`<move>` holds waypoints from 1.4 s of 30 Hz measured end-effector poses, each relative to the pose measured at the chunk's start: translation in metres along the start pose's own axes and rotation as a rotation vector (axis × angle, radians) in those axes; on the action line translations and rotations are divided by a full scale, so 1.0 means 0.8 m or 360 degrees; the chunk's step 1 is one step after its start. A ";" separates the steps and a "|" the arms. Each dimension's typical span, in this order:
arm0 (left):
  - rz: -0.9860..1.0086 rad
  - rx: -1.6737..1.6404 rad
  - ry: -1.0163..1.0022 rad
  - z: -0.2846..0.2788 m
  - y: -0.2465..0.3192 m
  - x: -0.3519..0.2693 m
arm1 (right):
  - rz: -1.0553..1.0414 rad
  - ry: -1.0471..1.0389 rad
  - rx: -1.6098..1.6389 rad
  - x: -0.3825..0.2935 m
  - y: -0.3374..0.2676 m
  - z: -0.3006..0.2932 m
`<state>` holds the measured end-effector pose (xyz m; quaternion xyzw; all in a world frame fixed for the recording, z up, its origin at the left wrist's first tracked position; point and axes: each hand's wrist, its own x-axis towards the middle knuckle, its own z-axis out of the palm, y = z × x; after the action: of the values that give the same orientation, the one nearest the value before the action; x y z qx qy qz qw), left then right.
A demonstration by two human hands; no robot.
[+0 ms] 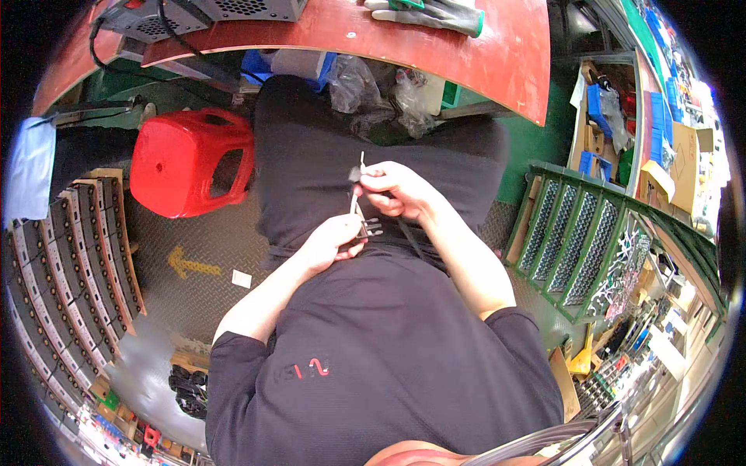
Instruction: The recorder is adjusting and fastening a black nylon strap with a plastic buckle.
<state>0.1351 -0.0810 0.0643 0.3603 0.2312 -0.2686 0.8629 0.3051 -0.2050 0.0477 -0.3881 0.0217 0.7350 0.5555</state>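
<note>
Both of my hands work close together above my lap. My left hand grips a thin pale strip that rises towards the other hand. Below it, a small dark piece with several short grey-tipped prongs sticks out from those same fingers. My right hand pinches a small dark part between thumb and forefinger, with a thin pale tip standing up above it. A narrow dark strap hangs below this hand against my shirt. The small parts are partly covered by fingers, and their exact kind is unclear.
Ahead is a red tabletop with grey work gloves and a perforated metal case. A red plastic stool stands left. Plastic bags lie under the table. A green rack stands right; racked units stand far left.
</note>
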 end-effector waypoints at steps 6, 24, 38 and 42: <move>-0.0065 0.0067 -0.0097 -0.003 -0.005 0.006 | -0.0009 -0.0193 0.0030 0.016 0.006 0.034; -0.0024 -0.0050 -0.0066 -0.005 -0.002 0.006 | -0.0079 0.0029 -0.0103 0.009 -0.007 0.048; 0.0262 -0.0178 0.0304 -0.006 0.023 -0.032 | -0.0062 0.0192 -0.0568 -0.005 0.010 0.073; 0.0294 -0.0107 0.0288 -0.004 0.021 -0.037 | 0.0014 0.0005 0.0067 0.001 0.027 0.061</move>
<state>0.1227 -0.0593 0.0883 0.3738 0.2829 -0.1465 0.8711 0.2607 -0.1899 0.0726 -0.3773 0.0397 0.7362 0.5604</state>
